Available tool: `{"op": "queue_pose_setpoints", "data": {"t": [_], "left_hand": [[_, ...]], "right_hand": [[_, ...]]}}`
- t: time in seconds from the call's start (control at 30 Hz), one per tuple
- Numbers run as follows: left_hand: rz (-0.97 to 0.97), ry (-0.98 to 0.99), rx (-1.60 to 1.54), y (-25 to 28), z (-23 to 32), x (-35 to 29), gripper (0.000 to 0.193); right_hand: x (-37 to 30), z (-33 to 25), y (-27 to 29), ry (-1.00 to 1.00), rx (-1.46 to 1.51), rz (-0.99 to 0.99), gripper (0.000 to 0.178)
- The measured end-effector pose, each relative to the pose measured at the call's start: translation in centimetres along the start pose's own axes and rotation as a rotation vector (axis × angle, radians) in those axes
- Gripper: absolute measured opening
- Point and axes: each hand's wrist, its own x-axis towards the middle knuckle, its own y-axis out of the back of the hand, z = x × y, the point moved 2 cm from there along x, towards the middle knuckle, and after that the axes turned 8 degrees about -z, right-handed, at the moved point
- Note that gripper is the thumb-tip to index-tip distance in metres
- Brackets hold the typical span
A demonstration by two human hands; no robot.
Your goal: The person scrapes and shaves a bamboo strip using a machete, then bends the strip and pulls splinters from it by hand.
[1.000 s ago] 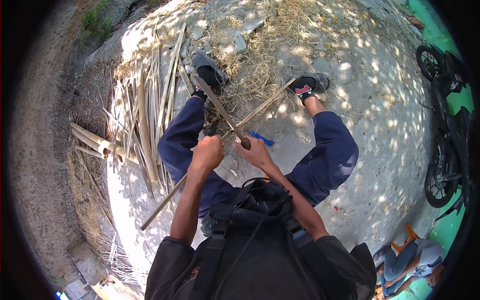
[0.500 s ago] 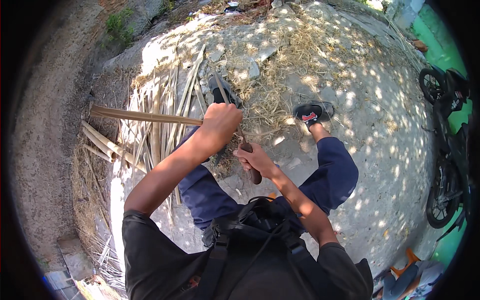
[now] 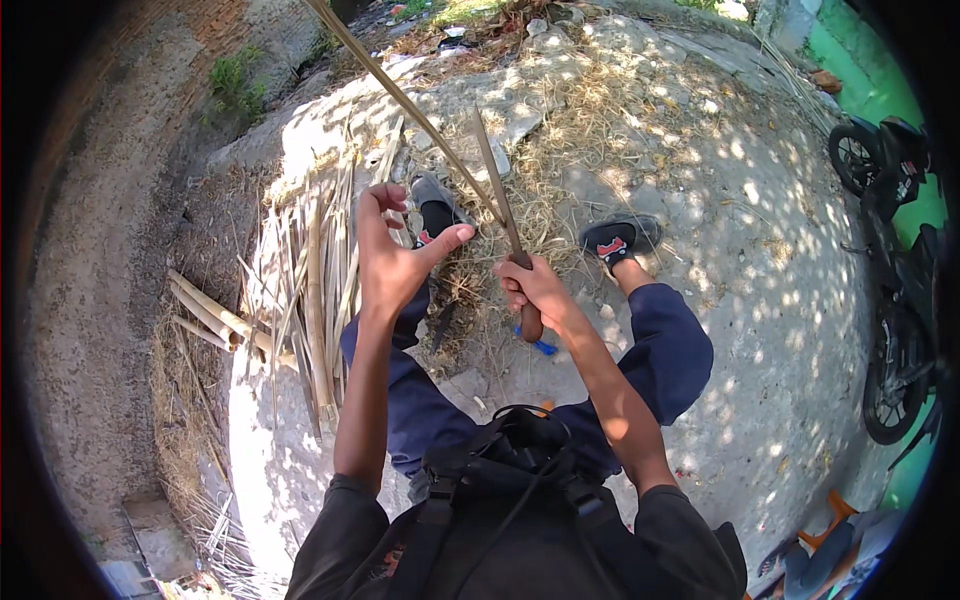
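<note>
Bamboo strip point(image 3: 412, 108), which half a second ago stretched leftward from behind the left hand, now slants up and away toward the upper left, its near end meeting the blade just above the handle; whether it is lodged there or merely touching, I cannot tell; the knife point(image 3: 497, 183) stands between the feet in view, long axis nearly fore-and-aft, tip pointing away and slightly left; the left hand point(image 3: 392, 265), clear of the strip, is raised, thumb spread wide and fingers curled loosely; the right hand point(image 3: 541, 292) wraps the knife's handle, its forearm angling inward from the lower right.
</note>
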Motion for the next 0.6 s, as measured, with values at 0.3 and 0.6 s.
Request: {"op": "queue_pose_setpoints", "data": {"t": [0.3,0.6], "left_hand": [[-0.170,0.038,-1.011,-11.3,-0.1,6.6,0.045],[0.095,0.178,-1.154,-12.1,0.8,7.5,0.067]], "right_hand": [[0.5,1.2,0.8,0.060,-0.165,0.028,0.023],[0.5,-0.2,0.2,0.113,-0.354,0.180,0.024]]}}
